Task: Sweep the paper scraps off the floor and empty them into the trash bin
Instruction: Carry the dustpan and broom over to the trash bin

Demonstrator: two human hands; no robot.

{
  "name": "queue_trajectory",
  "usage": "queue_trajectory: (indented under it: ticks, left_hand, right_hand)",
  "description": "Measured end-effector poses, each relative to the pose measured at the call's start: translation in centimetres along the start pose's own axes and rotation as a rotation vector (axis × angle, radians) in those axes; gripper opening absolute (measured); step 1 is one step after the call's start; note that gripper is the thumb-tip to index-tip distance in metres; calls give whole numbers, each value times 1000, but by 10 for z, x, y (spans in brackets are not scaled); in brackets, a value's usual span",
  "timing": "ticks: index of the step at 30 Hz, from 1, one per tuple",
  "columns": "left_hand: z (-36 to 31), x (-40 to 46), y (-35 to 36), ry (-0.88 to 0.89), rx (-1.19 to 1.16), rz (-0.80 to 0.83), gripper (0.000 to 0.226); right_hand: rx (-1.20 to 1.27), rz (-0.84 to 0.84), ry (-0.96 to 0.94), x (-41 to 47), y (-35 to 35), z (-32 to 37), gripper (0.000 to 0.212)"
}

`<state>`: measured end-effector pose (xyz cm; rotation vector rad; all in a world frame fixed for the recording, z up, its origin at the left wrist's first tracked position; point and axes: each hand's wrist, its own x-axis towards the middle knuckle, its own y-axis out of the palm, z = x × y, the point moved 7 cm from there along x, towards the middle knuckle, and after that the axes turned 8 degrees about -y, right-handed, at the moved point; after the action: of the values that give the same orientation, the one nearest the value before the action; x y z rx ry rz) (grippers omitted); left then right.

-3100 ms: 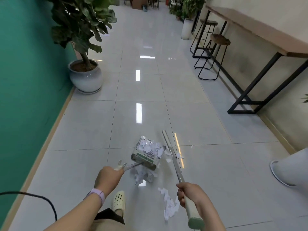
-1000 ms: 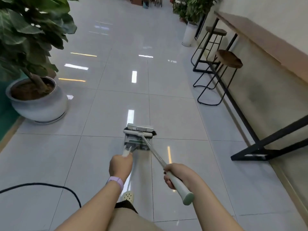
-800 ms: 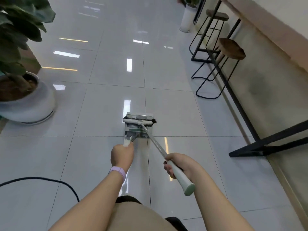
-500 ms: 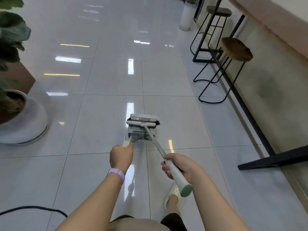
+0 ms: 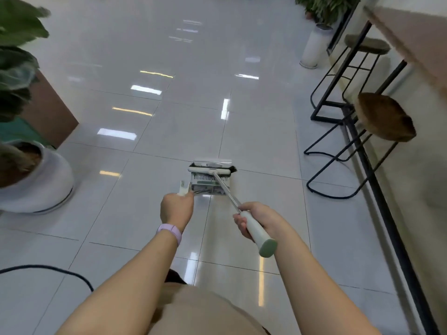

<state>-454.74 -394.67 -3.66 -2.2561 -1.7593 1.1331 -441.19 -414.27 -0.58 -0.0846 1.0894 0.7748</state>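
Broom (image 5: 212,169) seemingly across dustpan (image 5: 210,183)

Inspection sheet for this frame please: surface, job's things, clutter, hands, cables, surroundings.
Surface: glossy tile floor, no scraps seen.
Job's things: broom head lies across the dustpan; trash bin not seen.
Clutter: nothing seen.
Hands: left hand grips the dustpan handle; right hand grips the broom handle.
Cables: black cable on floor, lower left.
Surroundings: potted plant left; two stools under a counter right; white planter far back.
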Motion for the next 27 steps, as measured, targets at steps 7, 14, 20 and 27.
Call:
queue_trajectory:
  ticks: [7, 14, 20, 27]
  left_hand:
    - [-122, 102, 45, 26, -67, -32, 42]
    - [-250, 240, 82, 23, -74, -12, 43]
    - [-367, 336, 109, 70, -75, -5, 47]
    - [-476, 425, 169, 99, -62, -5, 41]
  right_hand:
    - [44, 44, -19, 73, 18, 135, 16]
    - [190, 33, -14, 161, 73, 287, 18]
    - [322, 72, -64, 221, 119, 420, 21]
    - [400, 122, -81, 301, 123, 555, 18]
